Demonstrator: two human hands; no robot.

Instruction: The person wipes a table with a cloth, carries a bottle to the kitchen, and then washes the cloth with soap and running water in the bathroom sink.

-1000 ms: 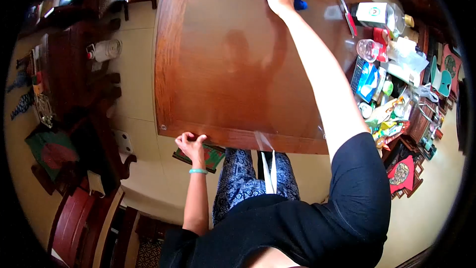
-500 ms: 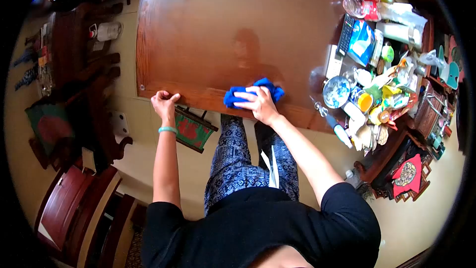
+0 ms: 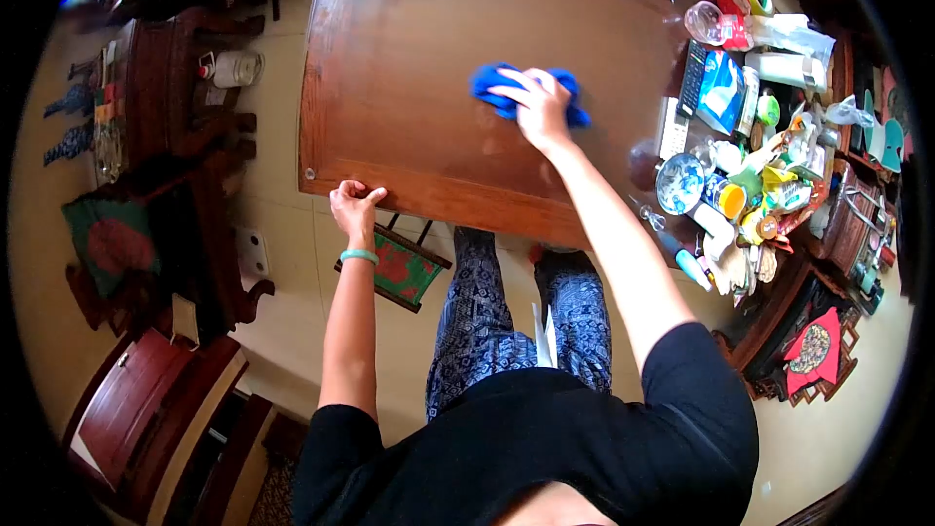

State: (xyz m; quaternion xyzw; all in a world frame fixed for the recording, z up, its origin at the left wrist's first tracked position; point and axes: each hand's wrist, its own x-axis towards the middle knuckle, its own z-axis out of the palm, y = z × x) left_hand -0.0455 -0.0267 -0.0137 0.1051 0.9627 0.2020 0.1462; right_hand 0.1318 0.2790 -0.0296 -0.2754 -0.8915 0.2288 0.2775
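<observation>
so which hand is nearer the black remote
Right: right hand on the blue cloth, left of the black remote; left hand farther left, at the near table edge.

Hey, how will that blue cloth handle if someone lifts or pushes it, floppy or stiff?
Probably floppy: the blue cloth bunches around the fingers of the right hand. It looks like soft fabric, so it's unlikely to break. Pushed, it may slide easily, since the tabletop looks smooth and glossy.
</observation>
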